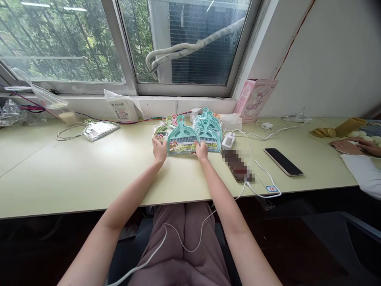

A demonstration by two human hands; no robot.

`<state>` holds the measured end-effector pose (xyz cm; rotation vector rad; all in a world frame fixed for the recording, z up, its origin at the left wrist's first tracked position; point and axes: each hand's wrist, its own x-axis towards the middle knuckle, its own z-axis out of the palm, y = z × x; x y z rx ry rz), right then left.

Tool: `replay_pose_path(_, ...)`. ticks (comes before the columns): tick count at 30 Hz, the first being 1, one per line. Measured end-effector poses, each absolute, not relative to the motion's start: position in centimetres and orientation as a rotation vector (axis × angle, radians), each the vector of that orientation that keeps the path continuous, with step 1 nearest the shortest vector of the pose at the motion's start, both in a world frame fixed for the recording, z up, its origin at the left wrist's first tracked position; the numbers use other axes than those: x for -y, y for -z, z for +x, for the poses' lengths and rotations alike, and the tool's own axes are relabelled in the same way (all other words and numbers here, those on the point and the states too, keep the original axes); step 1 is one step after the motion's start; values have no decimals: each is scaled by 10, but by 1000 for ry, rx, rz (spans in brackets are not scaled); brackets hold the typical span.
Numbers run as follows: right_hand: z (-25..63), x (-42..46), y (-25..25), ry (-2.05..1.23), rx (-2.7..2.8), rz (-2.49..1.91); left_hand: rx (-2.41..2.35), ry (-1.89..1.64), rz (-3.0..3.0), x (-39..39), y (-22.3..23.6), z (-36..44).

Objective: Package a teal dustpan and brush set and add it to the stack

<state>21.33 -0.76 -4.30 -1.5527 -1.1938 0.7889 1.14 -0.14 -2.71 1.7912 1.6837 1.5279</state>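
Note:
Several small dustpan and brush sets in clear plastic wrap stand upright together on the table near the window wall. The front one is a teal dustpan and brush set (182,137), with its handle loop pointing up. My left hand (160,150) is closed at its left edge, and my right hand (201,151) grips its lower right corner with the thumb in front. Behind it on the left, a green dustpan set (162,128) shows in part, with a pink handle (174,118) beside it. More teal dustpan sets (210,133) stand to the right. The fingers behind the sets are hidden.
Right of the sets are a white charger (228,141), a blurred-out phone (238,166) on a cable and a black phone (283,161). A pink box (255,100) leans at the wall. Another person's hands (351,146) rest far right. A wrapped packet (100,130) lies left.

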Motion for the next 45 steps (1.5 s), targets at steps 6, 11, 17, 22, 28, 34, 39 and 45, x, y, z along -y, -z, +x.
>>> replay_pose_path(6, 200, 14, 42, -932, 1203, -1364, -1235, -1147, 2765, 27, 32, 48)
replay_pose_path(11, 190, 17, 43, -1066, 1286, -1212, -1781, -1181, 2389, 7, 34, 46)
replay_pose_path(17, 184, 21, 42, -1078, 1290, -1140, -2056, -1253, 2206, -11, 21, 9)
replay_pose_path(22, 186, 23, 39, -1130, 1237, -1155, -2103, -1355, 1771, -17, 25, -2)
replay_pose_path(28, 201, 15, 39, -1106, 1000, -1258, -1619, -1476, 1558, -24, 32, -13)
replay_pose_path(34, 232, 12, 31, -922, 829, -1447, -1577, -1559, 1371, -24, 27, -23)
replay_pose_path(39, 255, 21, 24, -691, 906, -1669, -1518, -1354, 1598, -24, 33, -20)
replay_pose_path(45, 255, 32, 17, -420, 918, -1941, -1366, -1040, 2077, -18, 41, -4)
